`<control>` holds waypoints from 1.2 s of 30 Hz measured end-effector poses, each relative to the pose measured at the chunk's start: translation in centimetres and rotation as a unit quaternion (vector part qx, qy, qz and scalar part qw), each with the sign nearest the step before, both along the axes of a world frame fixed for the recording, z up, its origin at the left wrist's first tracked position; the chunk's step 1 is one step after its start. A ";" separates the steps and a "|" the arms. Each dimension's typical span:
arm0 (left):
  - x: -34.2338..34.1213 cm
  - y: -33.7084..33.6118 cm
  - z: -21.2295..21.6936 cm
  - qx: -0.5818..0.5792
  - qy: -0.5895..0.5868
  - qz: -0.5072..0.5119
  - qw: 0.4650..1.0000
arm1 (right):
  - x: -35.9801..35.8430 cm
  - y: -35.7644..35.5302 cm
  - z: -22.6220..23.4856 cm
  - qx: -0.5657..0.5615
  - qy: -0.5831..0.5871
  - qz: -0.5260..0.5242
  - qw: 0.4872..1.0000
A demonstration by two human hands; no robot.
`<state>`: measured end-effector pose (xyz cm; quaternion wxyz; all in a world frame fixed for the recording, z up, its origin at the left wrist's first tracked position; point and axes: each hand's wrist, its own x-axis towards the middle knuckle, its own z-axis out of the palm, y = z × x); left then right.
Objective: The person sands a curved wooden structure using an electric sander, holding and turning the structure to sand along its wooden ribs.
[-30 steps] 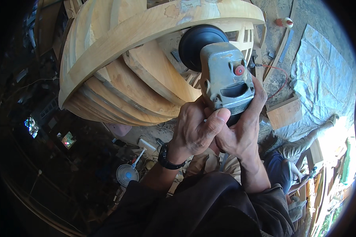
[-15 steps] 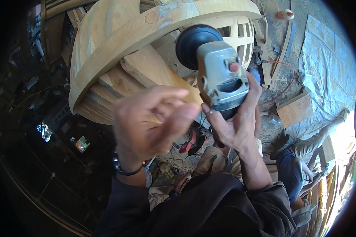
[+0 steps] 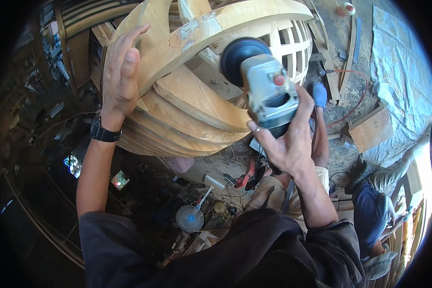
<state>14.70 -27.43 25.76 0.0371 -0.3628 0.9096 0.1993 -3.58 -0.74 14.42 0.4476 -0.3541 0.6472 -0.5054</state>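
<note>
A: Looking down from the head camera, what do the hands hold?

B: The right hand point(image 3: 288, 144) is wrapped around the rear of a grey sander point(image 3: 266, 93), fingers closed on its body. The black round pad sits at the front, up against the curved wooden frame point(image 3: 192, 72), just under its broad top band.

A: And the left hand point(image 3: 121, 72)?

B: It lies open and flat on the left side of that frame, fingers stretched upward along the wood, gripping nothing. A black watch point(image 3: 103, 132) sits on the wrist.

A: Where is the frame?

B: It fills the upper middle of the view, made of bent, stacked wooden slats, with a lattice part behind the sander.

A: Anything around it?

B: A red cable point(image 3: 355, 96) loops over the dusty floor to the right, near a flat wooden board point(image 3: 372, 129). Another person point(image 3: 374, 211) crouches at the lower right. A small round blue fan point(image 3: 189, 218) lies on the floor below.
</note>
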 end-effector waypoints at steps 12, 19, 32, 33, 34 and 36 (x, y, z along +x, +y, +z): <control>-1.0 0.3 0.4 -0.008 -0.088 -0.018 0.996 | -3.1 -1.5 -1.6 0.047 -0.106 -0.037 0.993; -1.2 0.5 0.5 0.017 -0.095 0.012 0.995 | -2.5 -1.2 -0.8 0.077 -0.106 0.009 0.991; -1.8 0.2 0.5 0.014 -0.115 -0.004 0.993 | -5.3 -0.9 -2.5 0.090 -0.162 0.006 0.983; -1.8 0.3 0.6 0.016 -0.119 -0.005 0.993 | -5.5 -1.2 -2.6 0.095 -0.160 0.004 0.983; -1.8 0.4 0.6 0.005 -0.130 -0.009 0.991 | -5.8 -1.5 -2.9 0.095 -0.164 -0.011 0.982; -1.8 0.4 0.7 -0.007 -0.140 -0.014 0.990 | -7.0 -1.7 -4.1 0.101 -0.176 -0.028 0.979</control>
